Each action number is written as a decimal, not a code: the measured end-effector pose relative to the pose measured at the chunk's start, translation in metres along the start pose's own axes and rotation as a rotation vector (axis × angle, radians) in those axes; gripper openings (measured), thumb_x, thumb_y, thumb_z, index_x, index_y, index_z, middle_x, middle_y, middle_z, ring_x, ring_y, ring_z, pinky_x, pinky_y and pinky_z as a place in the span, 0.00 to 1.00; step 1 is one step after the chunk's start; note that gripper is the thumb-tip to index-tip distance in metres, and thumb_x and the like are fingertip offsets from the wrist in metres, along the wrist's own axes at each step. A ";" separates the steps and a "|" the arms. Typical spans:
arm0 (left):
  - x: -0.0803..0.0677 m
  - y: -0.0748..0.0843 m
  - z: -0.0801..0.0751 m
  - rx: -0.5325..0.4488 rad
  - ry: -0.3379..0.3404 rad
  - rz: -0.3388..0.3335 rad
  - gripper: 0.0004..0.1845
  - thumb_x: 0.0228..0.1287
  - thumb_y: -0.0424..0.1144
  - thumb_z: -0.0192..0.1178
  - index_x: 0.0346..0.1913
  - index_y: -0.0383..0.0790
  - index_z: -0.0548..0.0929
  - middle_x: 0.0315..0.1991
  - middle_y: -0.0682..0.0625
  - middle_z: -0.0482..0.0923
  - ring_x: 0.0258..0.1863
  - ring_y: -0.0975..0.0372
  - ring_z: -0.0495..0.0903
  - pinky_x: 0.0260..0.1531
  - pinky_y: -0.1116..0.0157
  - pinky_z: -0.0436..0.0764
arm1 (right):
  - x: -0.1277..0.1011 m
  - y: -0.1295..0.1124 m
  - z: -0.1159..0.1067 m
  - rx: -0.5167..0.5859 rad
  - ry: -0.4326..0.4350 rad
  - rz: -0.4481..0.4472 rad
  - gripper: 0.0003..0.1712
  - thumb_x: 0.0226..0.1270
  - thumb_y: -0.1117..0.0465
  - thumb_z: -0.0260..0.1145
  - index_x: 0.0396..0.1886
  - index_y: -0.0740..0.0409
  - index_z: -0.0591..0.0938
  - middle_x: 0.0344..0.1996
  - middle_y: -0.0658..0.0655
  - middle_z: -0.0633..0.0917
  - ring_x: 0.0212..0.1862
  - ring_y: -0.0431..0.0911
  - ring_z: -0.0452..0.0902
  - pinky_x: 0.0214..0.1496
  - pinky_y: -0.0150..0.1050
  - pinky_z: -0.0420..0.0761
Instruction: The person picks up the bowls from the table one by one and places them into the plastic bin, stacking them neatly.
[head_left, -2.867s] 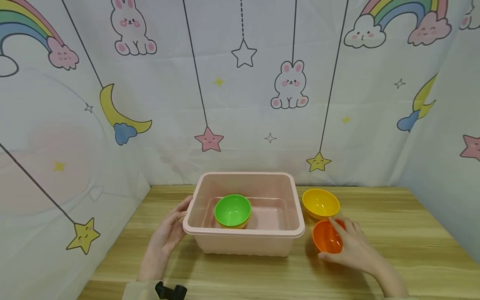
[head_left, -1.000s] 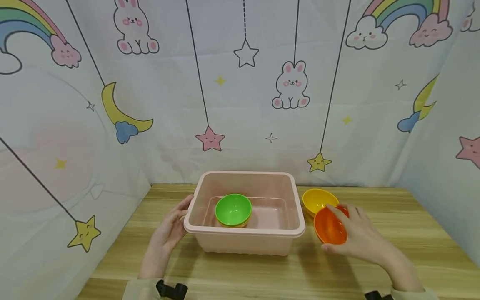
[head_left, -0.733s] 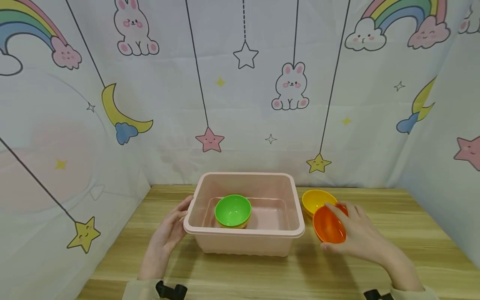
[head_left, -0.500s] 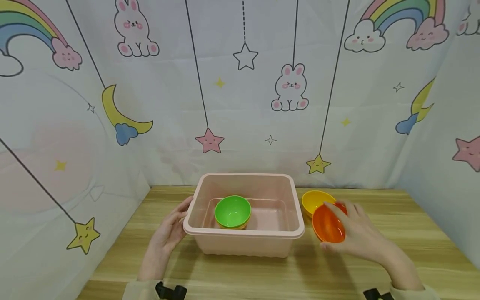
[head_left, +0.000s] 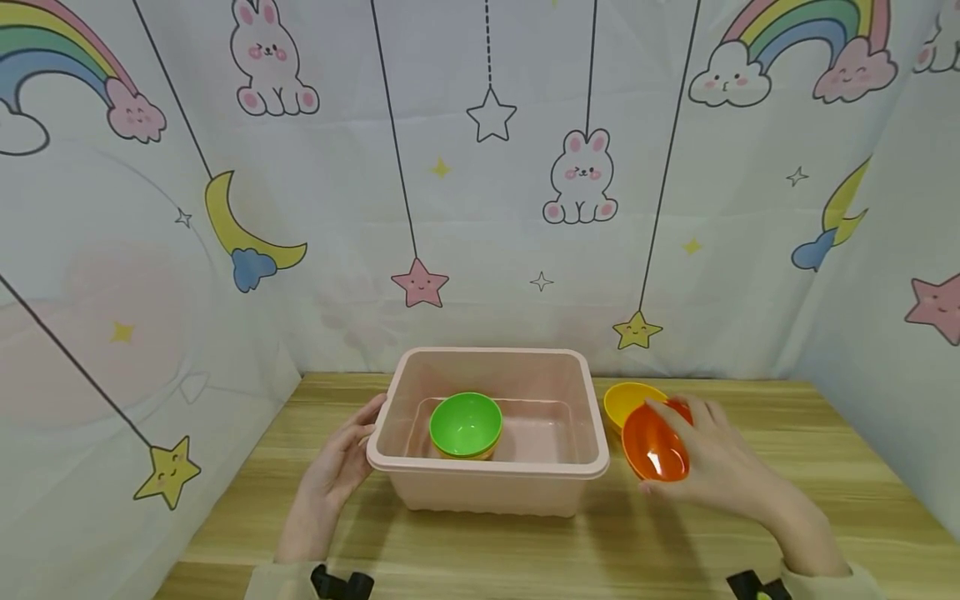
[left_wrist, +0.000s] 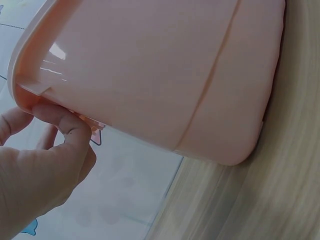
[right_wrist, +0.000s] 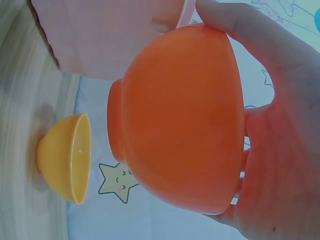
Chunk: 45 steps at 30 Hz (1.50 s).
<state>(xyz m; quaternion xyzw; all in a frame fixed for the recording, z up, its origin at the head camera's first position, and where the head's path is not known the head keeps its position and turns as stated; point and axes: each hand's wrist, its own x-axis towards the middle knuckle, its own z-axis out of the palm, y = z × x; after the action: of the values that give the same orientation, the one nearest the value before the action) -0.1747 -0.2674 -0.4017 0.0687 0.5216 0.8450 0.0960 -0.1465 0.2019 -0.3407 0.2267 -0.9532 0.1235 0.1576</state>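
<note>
My right hand (head_left: 720,462) grips an orange bowl (head_left: 655,446) across its rim, thumb on the near side and fingers on the far side. The bowl is tilted, and in the right wrist view the orange bowl (right_wrist: 180,115) hangs above the table. Behind it, a yellow bowl (head_left: 626,402) stands on the table, partly covered in the head view. My left hand (head_left: 337,467) holds the left rim of a pale pink plastic tub (head_left: 487,487), its curled fingers at the lip in the left wrist view. Inside the tub sits a green bowl (head_left: 466,425) nested in a yellowish one.
The tub stands mid-table on a wood-grain tabletop (head_left: 480,558). A white cloth backdrop (head_left: 495,217) printed with rabbits, stars and rainbows closes off the back and both sides. Dark camera mounts (head_left: 342,582) sit at the wrists.
My right hand has taken the orange bowl from the table, lifting and tilting it so that it now overlaps the yellow bowl. My left hand and the tub have stayed put.
</note>
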 end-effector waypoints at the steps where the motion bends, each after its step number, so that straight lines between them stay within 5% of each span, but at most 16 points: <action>1: 0.000 0.000 0.000 -0.004 0.001 -0.001 0.24 0.72 0.31 0.39 0.54 0.62 0.79 0.56 0.66 0.75 0.57 0.71 0.74 0.50 0.72 0.76 | 0.001 -0.001 -0.001 -0.005 0.000 -0.004 0.57 0.39 0.28 0.72 0.67 0.52 0.69 0.57 0.65 0.70 0.56 0.61 0.65 0.48 0.62 0.75; 16: 0.000 0.000 -0.003 -0.048 -0.065 0.021 0.24 0.73 0.30 0.38 0.58 0.58 0.77 0.57 0.63 0.74 0.56 0.69 0.73 0.52 0.70 0.76 | 0.010 -0.012 -0.014 0.021 -0.041 -0.004 0.57 0.42 0.26 0.69 0.70 0.50 0.67 0.60 0.62 0.68 0.59 0.59 0.62 0.50 0.64 0.75; 29: -0.001 0.001 0.000 -0.021 0.022 0.006 0.23 0.72 0.31 0.39 0.55 0.59 0.78 0.57 0.62 0.73 0.57 0.68 0.73 0.53 0.70 0.75 | 0.023 -0.018 -0.020 -0.035 -0.007 -0.077 0.58 0.41 0.31 0.73 0.71 0.50 0.65 0.60 0.62 0.68 0.59 0.58 0.62 0.50 0.63 0.75; 39: 0.000 0.000 -0.005 -0.034 -0.024 0.013 0.23 0.73 0.31 0.39 0.58 0.58 0.77 0.58 0.62 0.73 0.58 0.68 0.72 0.53 0.69 0.75 | 0.029 -0.025 -0.023 -0.032 0.001 -0.113 0.58 0.41 0.32 0.74 0.71 0.51 0.65 0.61 0.64 0.68 0.60 0.58 0.62 0.52 0.62 0.75; 45: -0.001 0.001 -0.001 -0.021 0.004 -0.003 0.23 0.72 0.31 0.39 0.54 0.60 0.79 0.58 0.62 0.72 0.56 0.68 0.73 0.54 0.69 0.74 | 0.032 -0.029 -0.026 -0.031 -0.002 -0.125 0.58 0.41 0.34 0.75 0.71 0.52 0.65 0.60 0.63 0.68 0.59 0.58 0.62 0.50 0.59 0.77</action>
<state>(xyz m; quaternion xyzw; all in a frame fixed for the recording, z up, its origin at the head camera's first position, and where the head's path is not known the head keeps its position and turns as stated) -0.1744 -0.2691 -0.4019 0.0653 0.5127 0.8506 0.0968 -0.1533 0.1724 -0.3005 0.2834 -0.9391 0.0985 0.1675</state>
